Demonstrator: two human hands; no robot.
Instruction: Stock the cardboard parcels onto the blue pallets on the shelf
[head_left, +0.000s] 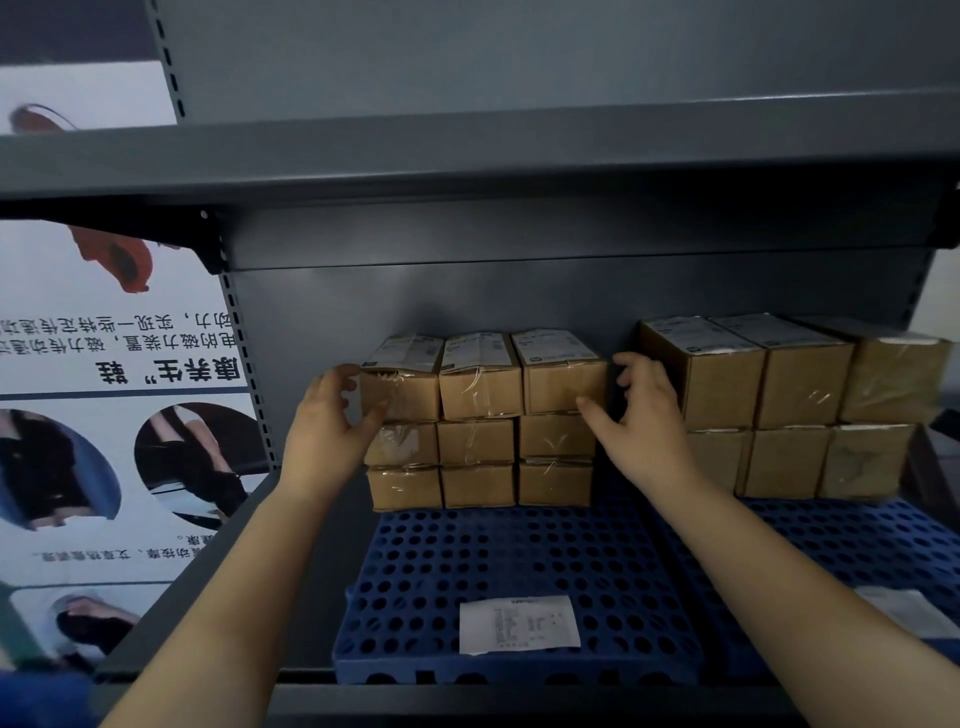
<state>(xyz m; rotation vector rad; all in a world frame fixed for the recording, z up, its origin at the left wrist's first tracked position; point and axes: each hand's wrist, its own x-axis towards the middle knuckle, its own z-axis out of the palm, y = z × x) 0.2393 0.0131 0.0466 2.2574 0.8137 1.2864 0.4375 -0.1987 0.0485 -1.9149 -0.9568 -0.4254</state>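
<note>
Grey metal shelf (311, 545), head view looking down and forward. Two blue pallets lie side by side on it: left pallet (467, 571), perforated with round holes, and right pallet (841, 540), partly cut off at the frame edge.

Left stack of cardboard parcels (480, 421) stands at the back of the left pallet, against the shelf's rear panel: three columns wide, three layers high, white labels on the top faces, clear tape on the fronts. Right stack of larger parcels (795, 405) stands at the back of the right pallet, three wide, two layers showing.

Left hand (324, 421) is at the left end of the small stack, fingers curled round the top left parcel (402, 379), thumb on its front face. Right hand (641, 415) is at the right end, in the gap between the two stacks; thumb touches the front of the top right parcel (563, 376), fingers bent toward its side. Whether they truly clamp it, cannot tell.

White paper slip (519, 622) lies flat near the front of the left pallet. A printed poster (104, 415) hangs left of the shelf.
</note>
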